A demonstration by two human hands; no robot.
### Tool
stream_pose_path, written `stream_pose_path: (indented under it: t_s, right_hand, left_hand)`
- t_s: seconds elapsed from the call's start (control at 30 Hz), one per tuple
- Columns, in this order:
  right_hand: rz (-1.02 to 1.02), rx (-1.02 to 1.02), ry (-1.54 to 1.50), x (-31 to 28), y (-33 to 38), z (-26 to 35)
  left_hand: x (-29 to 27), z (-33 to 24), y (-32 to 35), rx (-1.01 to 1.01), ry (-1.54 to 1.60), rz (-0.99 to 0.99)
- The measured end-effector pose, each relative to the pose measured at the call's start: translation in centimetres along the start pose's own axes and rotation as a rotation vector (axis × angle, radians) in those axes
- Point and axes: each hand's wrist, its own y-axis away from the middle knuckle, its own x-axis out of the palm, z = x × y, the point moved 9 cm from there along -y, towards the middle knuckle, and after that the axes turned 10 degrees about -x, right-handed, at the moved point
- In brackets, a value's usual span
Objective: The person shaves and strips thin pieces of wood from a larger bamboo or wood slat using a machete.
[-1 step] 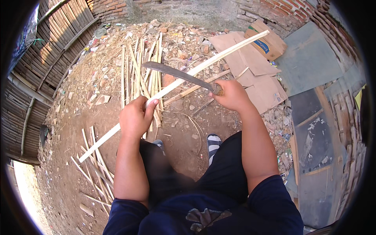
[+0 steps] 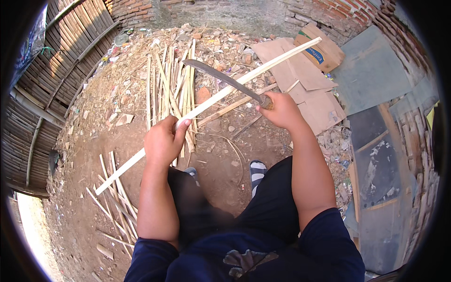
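Observation:
My left hand (image 2: 162,141) is closed around a long pale bamboo strip (image 2: 225,91), which slants from the lower left up to the upper right above the dirt ground. My right hand (image 2: 282,110) grips the handle of a curved dark knife (image 2: 218,77). Its blade points up and left and lies across the strip just beyond my right hand. My knees and dark shorts fill the bottom of the view.
A bundle of bamboo slats (image 2: 171,89) lies on the ground ahead, and thin split strips (image 2: 115,197) lie at the lower left. Flattened cardboard (image 2: 305,80) sits at the upper right. A bamboo fence (image 2: 42,94) runs along the left, with boards (image 2: 376,155) on the right.

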Motion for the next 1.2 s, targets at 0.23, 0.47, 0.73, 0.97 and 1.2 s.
stream_pose_path:
  t_s: [0.23,0.47,0.73,0.97,1.2]
  right_hand:
    - [0.207,-0.029,0.016,1.6,0.3,4.0]
    - [-0.021,-0.003,-0.033,0.0,0.2,-1.3]
    - [0.114,-0.003,-0.027,0.6,0.0,-0.9]
    - [0.103,-0.040,-0.025,0.9,0.5,2.0]
    - [-0.112,0.111,-0.081,-2.1,0.7,-5.0]
  left_hand:
    - [0.2,0.3,0.1,0.011,0.057,-0.002]
    - [0.2,0.3,0.1,0.026,0.036,-0.025]
    - [-0.2,0.5,0.0,0.014,0.050,0.003]
    - [-0.1,0.4,0.0,0.013,0.031,-0.024]
    - [-0.2,0.5,-0.2,0.049,0.058,-0.030]
